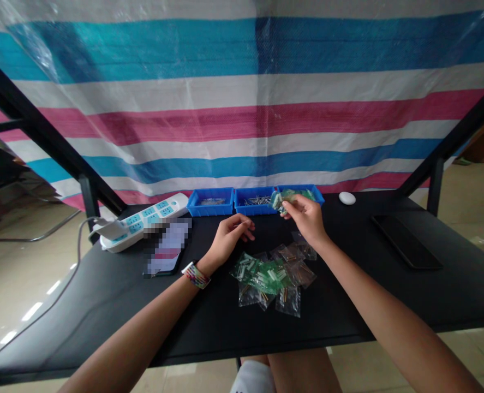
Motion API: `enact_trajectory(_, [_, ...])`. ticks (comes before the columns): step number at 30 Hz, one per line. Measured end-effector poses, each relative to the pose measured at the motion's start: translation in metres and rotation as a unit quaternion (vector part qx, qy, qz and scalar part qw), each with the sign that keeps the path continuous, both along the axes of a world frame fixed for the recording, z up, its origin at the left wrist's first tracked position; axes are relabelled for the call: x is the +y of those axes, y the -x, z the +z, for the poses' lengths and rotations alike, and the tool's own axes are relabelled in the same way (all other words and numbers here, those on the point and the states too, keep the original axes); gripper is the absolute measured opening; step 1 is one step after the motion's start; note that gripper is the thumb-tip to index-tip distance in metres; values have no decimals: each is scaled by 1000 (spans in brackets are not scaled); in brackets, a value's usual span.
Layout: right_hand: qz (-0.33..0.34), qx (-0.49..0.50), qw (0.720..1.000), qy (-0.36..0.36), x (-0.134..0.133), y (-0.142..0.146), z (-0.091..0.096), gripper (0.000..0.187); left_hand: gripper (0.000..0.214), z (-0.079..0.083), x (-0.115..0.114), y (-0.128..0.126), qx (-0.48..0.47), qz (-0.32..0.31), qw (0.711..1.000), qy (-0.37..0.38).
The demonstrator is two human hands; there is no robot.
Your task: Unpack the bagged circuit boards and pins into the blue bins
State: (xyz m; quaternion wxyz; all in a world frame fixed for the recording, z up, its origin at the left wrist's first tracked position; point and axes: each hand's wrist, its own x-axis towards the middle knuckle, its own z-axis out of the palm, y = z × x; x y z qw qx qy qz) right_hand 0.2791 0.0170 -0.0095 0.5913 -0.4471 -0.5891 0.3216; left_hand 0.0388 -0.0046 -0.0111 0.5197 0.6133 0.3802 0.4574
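My right hand pinches a small bunch of greenish plastic packets in front of the right blue bin. My left hand is over the table below the middle blue bin, its fingers loosely bent and apart, with nothing seen in them. Below and between the hands lies a pile of small bags: green packets with pale pieces inside, and clear bags holding thin brass-coloured pieces. The middle bin contains thin metal pins; more green packets are in the right bin, partly hidden by my right hand.
A left blue bin holds small clear items. Nearby are a white power strip with a plugged-in cable and a phone. On the right are a white oval object and a dark flat device. A striped sheet hangs behind.
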Motion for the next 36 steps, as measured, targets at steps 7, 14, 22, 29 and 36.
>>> enact_trajectory(7, [-193,-297,924,-145,23,-51,-4,42,26,-1,0,0,5,-11,1000,3])
enact_trajectory(14, [-178,-544,814,-100,21,-42,-20,54,25,-1,1,0,10,-14,1000,-6])
enact_trajectory(22, [-222,-501,827,-122,21,-41,-14,44,25,-3,2,1,16,-12,1000,3])
enact_trajectory(29, [-194,-503,834,-115,17,-37,-11,28,26,-2,1,0,15,-16,1000,7])
enact_trajectory(36, [-183,-482,848,-119,18,-38,-14,38,25,-3,3,0,20,-19,1000,4])
